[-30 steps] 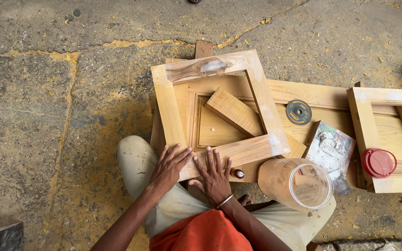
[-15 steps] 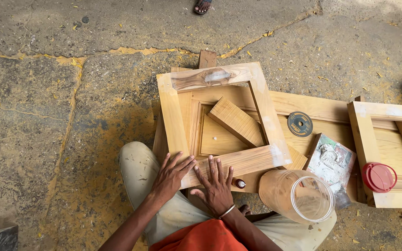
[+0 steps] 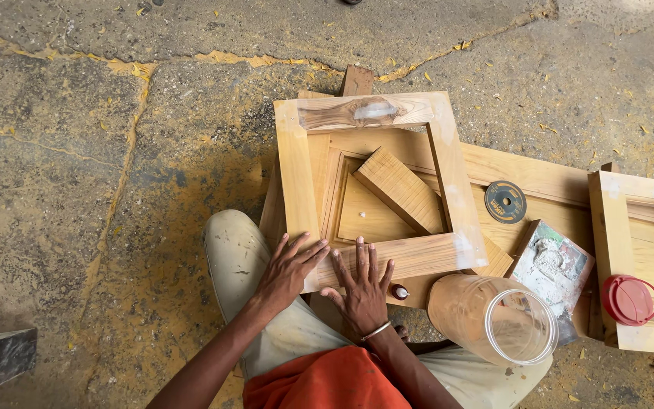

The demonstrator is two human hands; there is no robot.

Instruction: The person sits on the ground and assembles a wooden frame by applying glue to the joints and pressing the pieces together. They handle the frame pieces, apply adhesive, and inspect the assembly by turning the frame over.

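Note:
A square wooden frame (image 3: 297, 163) lies flat on stacked wooden panels in front of my knees. Pale filler is smeared on its corners and on a dark knot in its far rail. A loose wooden block (image 3: 400, 189) lies slanted inside the frame. My left hand (image 3: 289, 271) rests flat, fingers spread, on the frame's near left corner. Beside it my right hand (image 3: 362, 286), with a bangle at the wrist, presses flat on the near rail. Neither hand holds anything.
A clear plastic jar (image 3: 493, 318) lies on its side at my right knee, its red lid (image 3: 630, 299) on a second frame (image 3: 607, 227) to the right. A round grinding disc (image 3: 506, 201) and a filler-smeared board (image 3: 554, 266) lie between. Cracked concrete floor surrounds.
The view has shifted slightly, with the frame now lower and more central. My left hand has slid a little along the near rail; both hands stay flat on it.

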